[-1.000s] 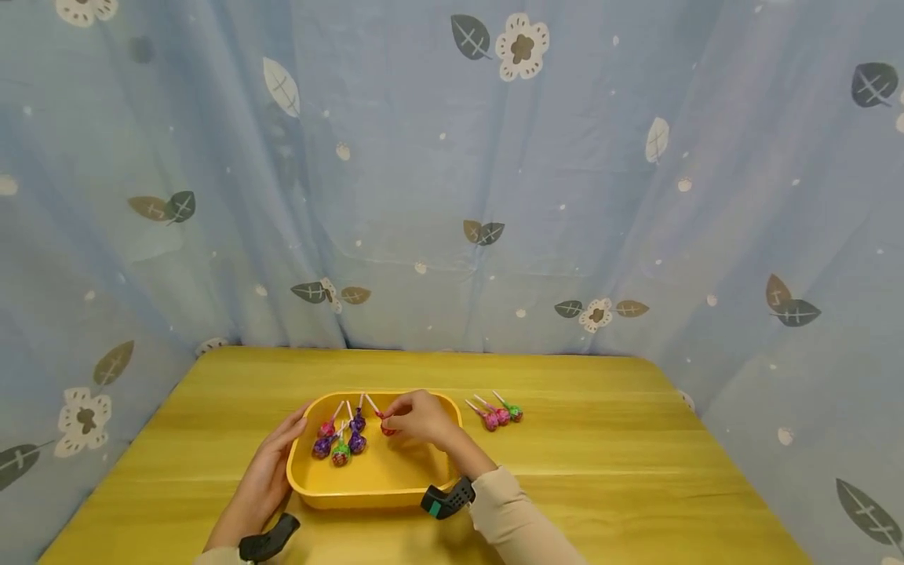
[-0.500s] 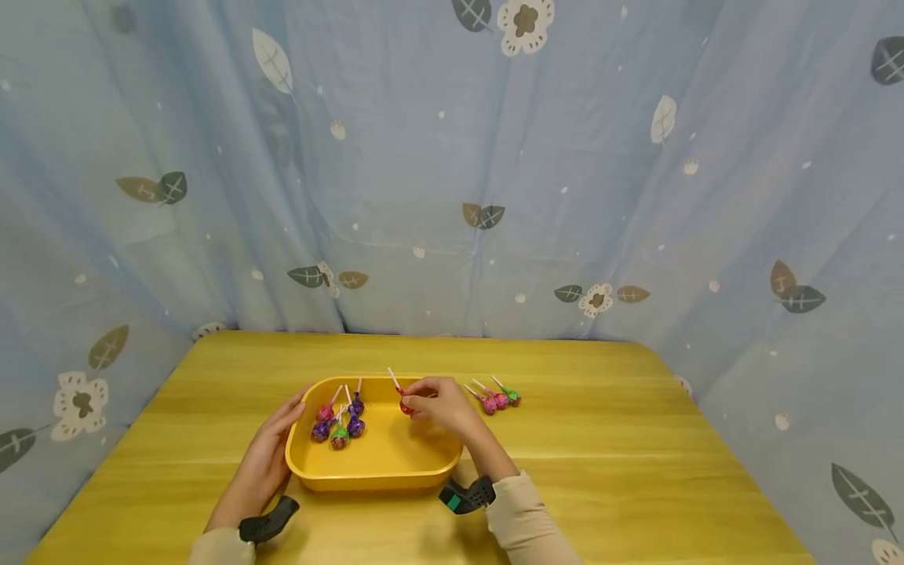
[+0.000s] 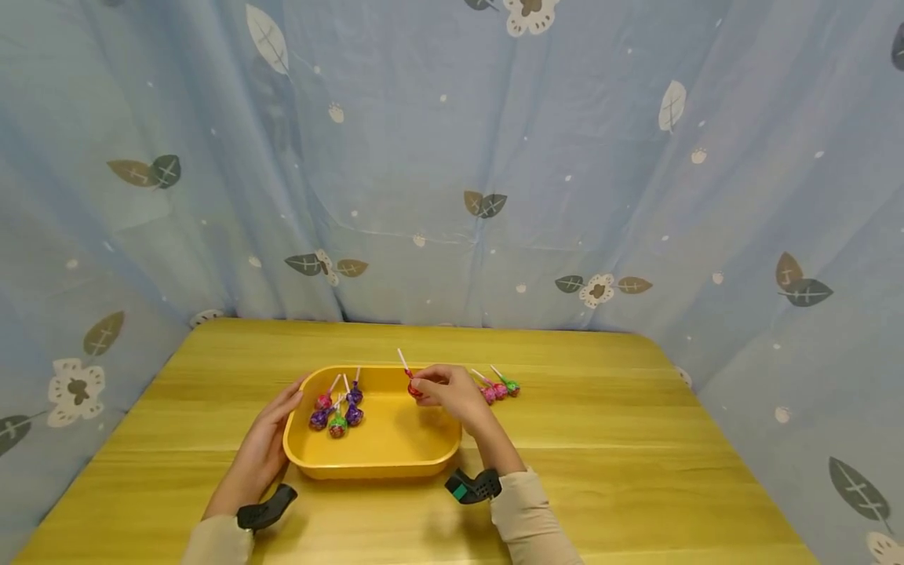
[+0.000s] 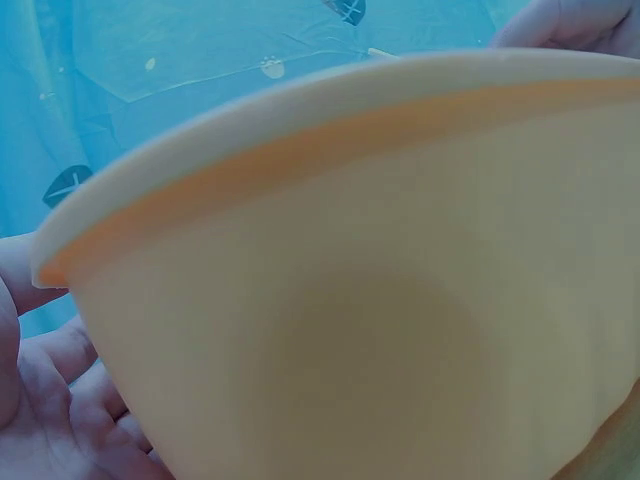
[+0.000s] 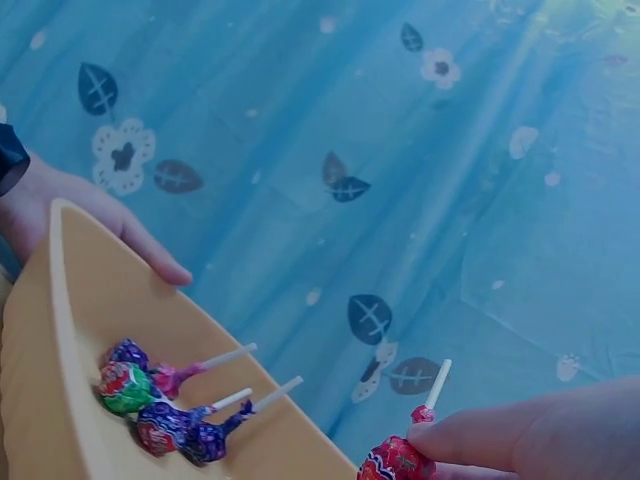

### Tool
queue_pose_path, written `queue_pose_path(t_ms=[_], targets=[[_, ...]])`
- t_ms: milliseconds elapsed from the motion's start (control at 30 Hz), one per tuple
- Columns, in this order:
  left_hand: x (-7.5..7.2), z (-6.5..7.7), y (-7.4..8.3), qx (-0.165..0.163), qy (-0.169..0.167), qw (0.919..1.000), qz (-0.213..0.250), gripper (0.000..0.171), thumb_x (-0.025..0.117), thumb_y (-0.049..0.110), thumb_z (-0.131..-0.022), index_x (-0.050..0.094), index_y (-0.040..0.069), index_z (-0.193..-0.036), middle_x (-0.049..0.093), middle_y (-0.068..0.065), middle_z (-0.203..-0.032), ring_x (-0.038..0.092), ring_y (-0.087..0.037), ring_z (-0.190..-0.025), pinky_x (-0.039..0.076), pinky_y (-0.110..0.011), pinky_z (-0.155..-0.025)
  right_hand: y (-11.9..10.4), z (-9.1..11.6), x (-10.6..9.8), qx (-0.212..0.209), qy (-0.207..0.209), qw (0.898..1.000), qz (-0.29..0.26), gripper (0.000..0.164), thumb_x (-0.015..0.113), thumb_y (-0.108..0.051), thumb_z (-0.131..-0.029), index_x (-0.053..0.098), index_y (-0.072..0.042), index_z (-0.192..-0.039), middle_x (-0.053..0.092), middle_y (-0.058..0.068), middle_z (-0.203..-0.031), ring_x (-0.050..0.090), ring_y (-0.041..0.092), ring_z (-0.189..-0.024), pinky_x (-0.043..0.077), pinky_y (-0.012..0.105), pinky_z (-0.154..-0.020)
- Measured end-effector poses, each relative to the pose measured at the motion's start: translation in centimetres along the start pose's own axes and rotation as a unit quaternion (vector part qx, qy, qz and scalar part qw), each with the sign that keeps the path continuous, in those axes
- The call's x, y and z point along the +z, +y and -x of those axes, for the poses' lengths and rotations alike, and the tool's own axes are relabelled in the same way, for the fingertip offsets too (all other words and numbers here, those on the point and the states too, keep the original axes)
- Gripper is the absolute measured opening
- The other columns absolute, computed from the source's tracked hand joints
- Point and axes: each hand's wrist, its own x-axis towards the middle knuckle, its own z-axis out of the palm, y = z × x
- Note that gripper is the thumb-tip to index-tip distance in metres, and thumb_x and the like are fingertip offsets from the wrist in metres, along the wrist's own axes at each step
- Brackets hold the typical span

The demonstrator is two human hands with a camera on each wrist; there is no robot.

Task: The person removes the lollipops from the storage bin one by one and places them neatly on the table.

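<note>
Red lolly (image 5: pixel 393 462) pinched in R hand (image 3: pixel 452 392), w/ stick (image 5: pixel 438 385) up.

Soft light, bluish wrist views

Diffuse light leaves a sheen and soft-edged shadows on the tabletop (image 3: pixel 600 455) toward six o'clock. Left wrist view: dim, the yellow tray (image 4: pixel 330 290) blurred. Right wrist view: faint glare on the curtain (image 5: pixel 450 230) near two o'clock.
</note>
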Motion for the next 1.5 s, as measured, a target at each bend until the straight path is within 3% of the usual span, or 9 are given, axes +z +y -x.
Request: queue_pose_path(t_ms=[167, 500, 767, 1000, 1200, 1500], targets=[[-0.1, 0.1, 0.2, -0.001, 0.005, 1.0, 0.001, 0.062, 0.04, 0.037, -0.105, 0.012, 0.017, -0.157, 0.009, -0.004, -0.159, 0.012, -0.019, -0.144, 0.041, -0.021, -0.099, -0.2, 0.0, -0.5, -0.005, 0.006, 1.0, -0.017, 0.023, 0.064, -0.012, -0.095, 0.067, 0.006, -0.109, 0.068, 0.013, -0.095, 0.066, 0.037, -0.092, 0.052, 0.051, -0.086], [0.2, -0.2, 0.2, -0.02, 0.011, 0.9997, 0.002, 0.066, 0.042, 0.039, -0.104, 0.009, 0.016, -0.157, 0.004, -0.006, -0.16, 0.007, -0.024, -0.145, 0.04, -0.023, -0.101, 0.2, 0.2, -1.8, -0.009, 0.03, 0.999, -0.023, 0.027, 0.064, -0.015, -0.095, 0.066, 0.008, -0.11, 0.067, 0.015, -0.098, 0.066, 0.037, -0.091, 0.053, 0.049, -0.085], [0.1, 0.0, -0.1, -0.022, 0.019, 0.9996, 0.007, 0.064, 0.042, 0.037, -0.104, 0.012, 0.016, -0.157, 0.011, -0.002, -0.157, 0.014, -0.017, -0.142, 0.041, -0.019, -0.099, 0.5, 0.5, -4.8, -0.004, 0.089, 0.996, -0.008, 0.032, 0.065, -0.021, -0.094, 0.066, 0.005, -0.113, 0.068, 0.014, -0.098, 0.067, 0.037, -0.092, 0.058, 0.033, -0.074], [0.2, -0.1, 0.0, -0.012, 0.013, 0.9998, 0.002, 0.064, 0.042, 0.038, -0.104, 0.013, 0.016, -0.157, 0.01, -0.004, -0.157, 0.01, -0.022, -0.145, 0.041, -0.021, -0.1, 0.2, 0.7, -7.0, -0.017, 0.136, 0.99, -0.027, 0.032, 0.065, -0.018, -0.094, 0.065, 0.008, -0.114, 0.068, 0.017, -0.099, 0.065, 0.038, -0.091, 0.055, 0.046, -0.084], [0.2, -0.2, 0.3, -0.013, 0.012, 0.9998, -0.003, 0.065, 0.043, 0.039, -0.104, 0.013, 0.015, -0.157, 0.009, -0.005, -0.158, 0.007, -0.024, -0.145, 0.042, -0.021, -0.099, 0.4, 0.8, -8.5, -0.011, 0.162, 0.986, -0.037, 0.031, 0.064, -0.017, -0.095, 0.064, 0.007, -0.116, 0.067, 0.016, -0.099, 0.066, 0.03, -0.086, 0.051, 0.05, -0.088], [0.1, -0.3, 0.1, -0.011, 0.02, 0.9997, -0.004, 0.065, 0.042, 0.038, -0.104, 0.011, 0.014, -0.157, 0.008, -0.006, -0.158, 0.008, -0.024, -0.145, 0.041, -0.021, -0.099, 1.9, 1.0, -11.0, 0.017, 0.212, 0.975, -0.063, 0.03, 0.061, -0.014, -0.096, 0.063, 0.008, -0.117, 0.066, 0.016, -0.102, 0.067, 0.021, -0.082, 0.052, 0.047, -0.089]])
